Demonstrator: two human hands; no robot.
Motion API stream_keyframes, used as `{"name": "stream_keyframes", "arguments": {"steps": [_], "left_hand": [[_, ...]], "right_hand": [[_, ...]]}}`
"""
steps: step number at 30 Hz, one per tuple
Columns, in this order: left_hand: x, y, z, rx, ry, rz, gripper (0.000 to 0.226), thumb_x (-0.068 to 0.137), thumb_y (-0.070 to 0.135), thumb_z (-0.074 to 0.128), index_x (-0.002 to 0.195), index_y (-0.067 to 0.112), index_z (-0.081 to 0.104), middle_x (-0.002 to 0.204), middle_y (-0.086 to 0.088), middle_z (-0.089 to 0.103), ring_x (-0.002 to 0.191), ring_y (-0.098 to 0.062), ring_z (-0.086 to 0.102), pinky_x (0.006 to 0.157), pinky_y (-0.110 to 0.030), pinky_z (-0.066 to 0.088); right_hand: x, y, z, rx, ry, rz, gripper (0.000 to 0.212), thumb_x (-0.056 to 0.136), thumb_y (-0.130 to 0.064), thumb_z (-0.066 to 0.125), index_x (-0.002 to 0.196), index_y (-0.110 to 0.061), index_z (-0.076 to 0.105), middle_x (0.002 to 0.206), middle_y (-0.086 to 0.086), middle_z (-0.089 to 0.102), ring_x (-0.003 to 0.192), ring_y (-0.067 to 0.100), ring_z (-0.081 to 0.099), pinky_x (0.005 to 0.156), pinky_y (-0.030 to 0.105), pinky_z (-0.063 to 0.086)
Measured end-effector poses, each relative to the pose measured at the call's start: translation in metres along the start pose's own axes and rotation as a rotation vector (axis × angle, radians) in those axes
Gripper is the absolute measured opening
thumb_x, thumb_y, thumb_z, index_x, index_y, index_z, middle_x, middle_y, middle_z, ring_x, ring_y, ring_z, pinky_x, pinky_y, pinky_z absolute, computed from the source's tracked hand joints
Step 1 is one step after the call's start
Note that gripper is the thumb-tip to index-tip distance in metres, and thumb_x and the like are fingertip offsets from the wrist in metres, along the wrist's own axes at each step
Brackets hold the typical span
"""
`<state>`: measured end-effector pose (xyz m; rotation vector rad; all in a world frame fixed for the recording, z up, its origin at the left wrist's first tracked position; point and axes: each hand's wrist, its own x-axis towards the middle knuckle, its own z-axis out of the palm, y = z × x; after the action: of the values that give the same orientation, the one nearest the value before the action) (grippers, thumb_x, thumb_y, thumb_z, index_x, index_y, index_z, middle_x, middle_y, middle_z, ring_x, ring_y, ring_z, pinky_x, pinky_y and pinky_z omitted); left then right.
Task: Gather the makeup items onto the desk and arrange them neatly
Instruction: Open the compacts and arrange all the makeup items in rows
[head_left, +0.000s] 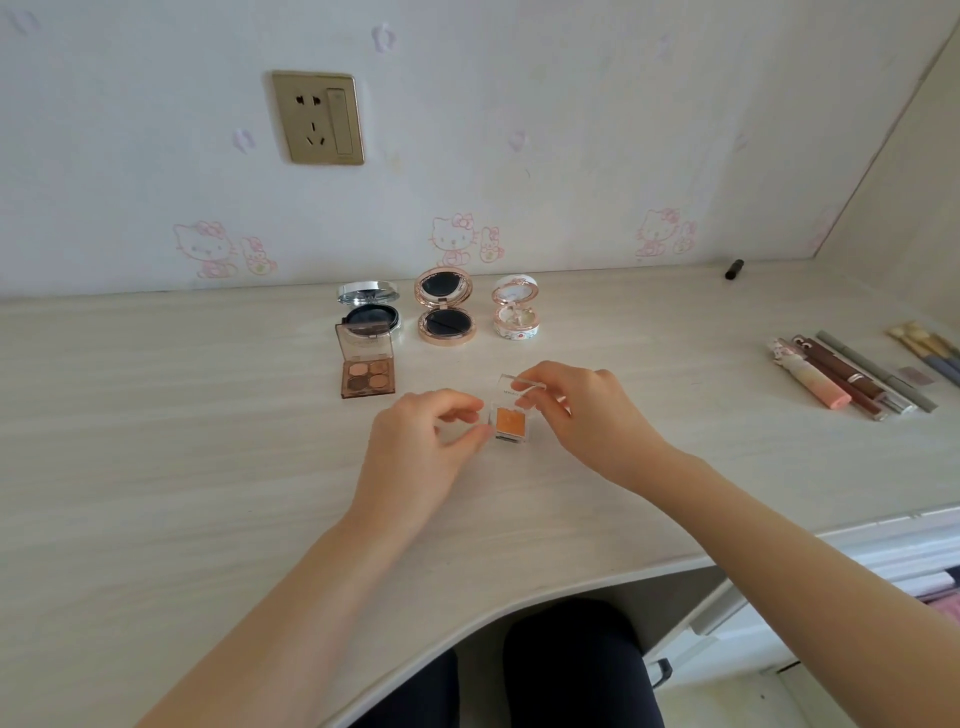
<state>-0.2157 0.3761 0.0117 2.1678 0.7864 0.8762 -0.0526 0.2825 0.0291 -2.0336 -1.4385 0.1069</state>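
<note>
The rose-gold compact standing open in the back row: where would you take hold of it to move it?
Pinch the flat round base of the rose-gold compact across its left and right rims, coming from above and the front. Its lid stands up at the back, blocking that side, and probably swings on its hinge, so it makes a poor handle.

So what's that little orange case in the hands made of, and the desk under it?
The small case looks like clear hard plastic: its lid and walls are see-through and glossy, with an orange pan inside. The desk seems wood-look laminate, pale and matte with faint grain lines, though real wood can't be ruled out.
</note>
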Motion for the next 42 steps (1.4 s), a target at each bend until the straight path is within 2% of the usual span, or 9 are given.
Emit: {"name": "stream_keyframes", "arguments": {"steps": [2, 4, 10, 12, 21, 26, 30, 36, 42], "left_hand": [[-0.002, -0.003, 0.004, 0.116, -0.030, 0.121, 0.020, 0.076, 0.023, 0.078, 0.096, 0.024, 0.074, 0.094, 0.011, 0.070, 0.097, -0.008, 0.057, 0.084, -0.018, 0.041], [-0.003, -0.005, 0.008, 0.176, -0.048, 0.178, 0.018, 0.076, 0.022, 0.078, 0.094, 0.023, 0.075, 0.096, 0.010, 0.068, 0.101, -0.012, 0.054, 0.084, -0.017, 0.037], [-0.001, -0.010, 0.010, 0.221, -0.058, 0.183, 0.015, 0.075, 0.022, 0.078, 0.090, 0.021, 0.076, 0.096, 0.010, 0.068, 0.101, -0.012, 0.052, 0.083, -0.015, 0.035], [-0.002, -0.011, 0.011, 0.222, -0.062, 0.179, 0.013, 0.076, 0.022, 0.078, 0.089, 0.021, 0.076, 0.096, 0.011, 0.069, 0.101, -0.011, 0.052, 0.083, -0.018, 0.038], [-0.001, -0.012, 0.013, 0.213, -0.060, 0.155, 0.012, 0.077, 0.022, 0.077, 0.089, 0.024, 0.075, 0.096, 0.013, 0.069, 0.101, -0.009, 0.051, 0.079, -0.012, 0.031], [-0.002, -0.013, 0.014, 0.226, -0.057, 0.143, 0.012, 0.078, 0.025, 0.076, 0.090, 0.026, 0.075, 0.097, 0.014, 0.068, 0.101, -0.008, 0.050, 0.080, -0.017, 0.036], [-0.002, -0.014, 0.014, 0.225, -0.056, 0.148, 0.012, 0.077, 0.024, 0.077, 0.088, 0.026, 0.074, 0.097, 0.014, 0.068, 0.100, -0.008, 0.051, 0.080, -0.014, 0.034], [-0.002, -0.013, 0.013, 0.197, -0.037, 0.150, 0.012, 0.077, 0.022, 0.077, 0.089, 0.025, 0.074, 0.095, 0.012, 0.068, 0.097, -0.009, 0.053, 0.077, -0.009, 0.031], [-0.002, -0.014, 0.014, 0.220, -0.024, 0.139, 0.016, 0.078, 0.027, 0.076, 0.093, 0.022, 0.074, 0.097, 0.011, 0.068, 0.100, -0.010, 0.053, 0.080, -0.013, 0.035]], "right_hand": [[0.001, -0.001, 0.004, -0.002, 0.001, -0.004, 0.021, 0.094, -0.011, 0.049, 0.106, -0.017, 0.065, 0.091, -0.006, 0.074, 0.088, 0.014, 0.068, 0.080, 0.034, 0.052], [0.002, -0.001, 0.008, -0.019, -0.019, -0.014, 0.018, 0.095, -0.012, 0.050, 0.103, -0.017, 0.065, 0.091, -0.006, 0.074, 0.089, 0.015, 0.068, 0.079, 0.034, 0.051], [0.005, -0.003, 0.014, -0.079, -0.042, -0.044, 0.018, 0.095, -0.018, 0.052, 0.103, -0.016, 0.068, 0.094, 0.001, 0.073, 0.090, 0.023, 0.065, 0.079, 0.039, 0.050], [0.006, -0.004, 0.016, -0.067, -0.022, -0.072, 0.017, 0.094, -0.016, 0.054, 0.100, -0.014, 0.069, 0.095, 0.002, 0.072, 0.088, 0.022, 0.064, 0.079, 0.036, 0.049], [0.016, -0.005, 0.015, -0.061, -0.057, -0.041, 0.020, 0.093, -0.011, 0.052, 0.099, -0.015, 0.071, 0.095, -0.002, 0.072, 0.085, 0.015, 0.063, 0.072, 0.015, 0.038], [0.011, -0.005, 0.014, -0.078, -0.032, -0.088, 0.019, 0.092, -0.012, 0.054, 0.099, -0.017, 0.071, 0.094, 0.000, 0.071, 0.083, 0.018, 0.064, 0.078, 0.028, 0.047], [0.009, -0.006, 0.014, -0.069, -0.022, -0.103, 0.018, 0.092, -0.013, 0.055, 0.099, -0.017, 0.071, 0.094, 0.001, 0.071, 0.082, 0.018, 0.063, 0.079, 0.032, 0.049], [-0.003, -0.005, 0.013, -0.012, -0.008, 0.000, 0.038, 0.090, -0.014, 0.055, 0.128, -0.017, 0.054, 0.108, -0.003, 0.065, 0.096, 0.014, 0.061, 0.084, 0.030, 0.050], [-0.038, -0.003, 0.021, -0.066, 0.047, 0.096, 0.041, 0.090, -0.021, 0.058, 0.130, -0.014, 0.052, 0.126, -0.001, 0.059, 0.118, 0.020, 0.049, 0.094, 0.024, 0.037]]}}
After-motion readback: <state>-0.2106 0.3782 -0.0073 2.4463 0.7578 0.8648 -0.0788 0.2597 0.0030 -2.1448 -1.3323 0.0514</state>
